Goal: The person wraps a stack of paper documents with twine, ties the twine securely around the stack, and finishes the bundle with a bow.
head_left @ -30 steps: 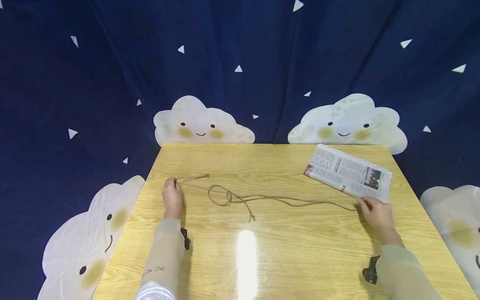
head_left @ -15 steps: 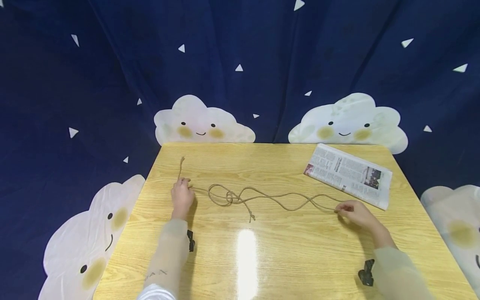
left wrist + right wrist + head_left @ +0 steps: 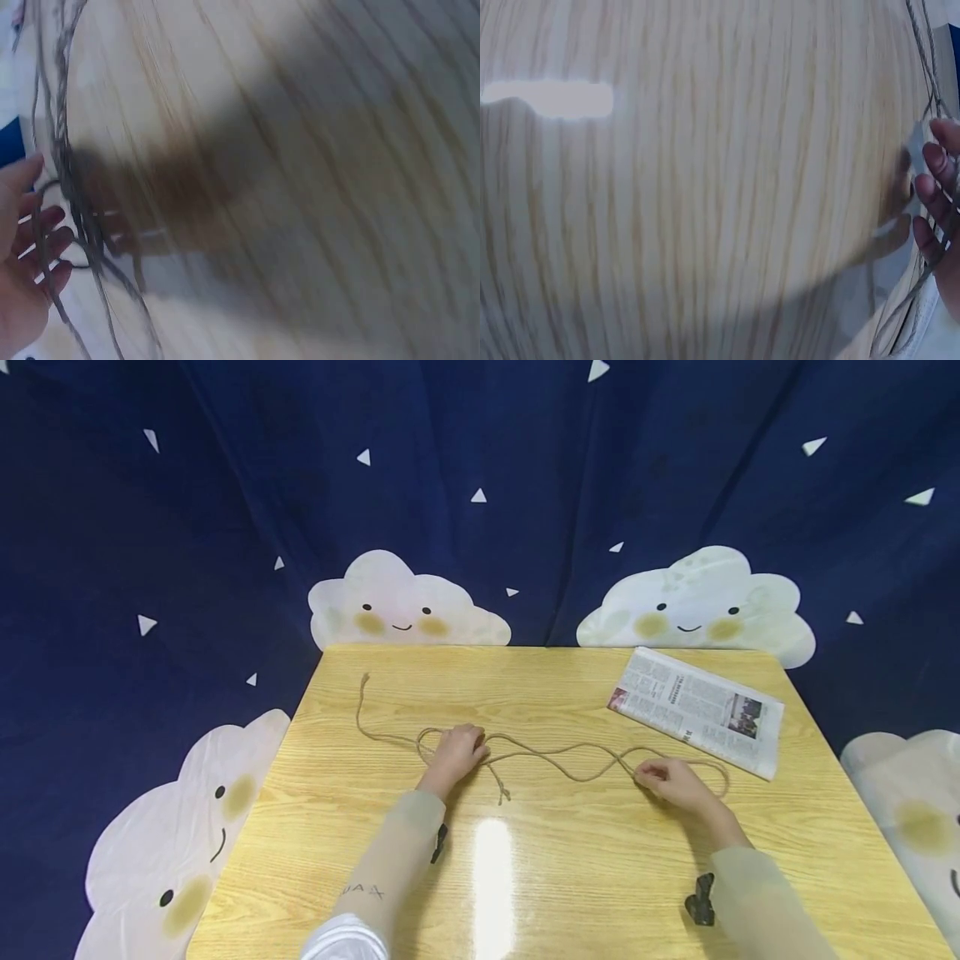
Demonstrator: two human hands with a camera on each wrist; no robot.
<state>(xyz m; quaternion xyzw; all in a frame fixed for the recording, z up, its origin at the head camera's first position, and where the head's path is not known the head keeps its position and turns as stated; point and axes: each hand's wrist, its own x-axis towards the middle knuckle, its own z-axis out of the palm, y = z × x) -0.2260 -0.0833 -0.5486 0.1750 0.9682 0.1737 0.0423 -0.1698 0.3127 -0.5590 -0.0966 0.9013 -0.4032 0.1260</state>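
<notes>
A thin brown rope [image 3: 575, 774] lies across the wooden table, with a knot and small loop near the left hand and a wider loop at the right. My left hand [image 3: 455, 752] is over the knotted part, covering some of it. In the left wrist view, the thumb and fingers [image 3: 56, 217] of that hand are apart and relaxed among the strands. Further right, my right hand [image 3: 673, 781] is at the point where two strands cross. Its fingers [image 3: 930, 191] look loosely bent and spread beside the rope in the right wrist view; the thumb's contact is unclear.
A folded newspaper [image 3: 693, 710] lies at the table's back right, behind the right hand. The wooden table [image 3: 592, 877] ends at a dark blue curtain [image 3: 480, 427] with cloud prints. A black strap piece [image 3: 701, 900] sits at the right wrist.
My left hand has left the rope's left length and moved right to the knot. My right hand has moved left along the rope, off its far end, and a loop now lies behind it.
</notes>
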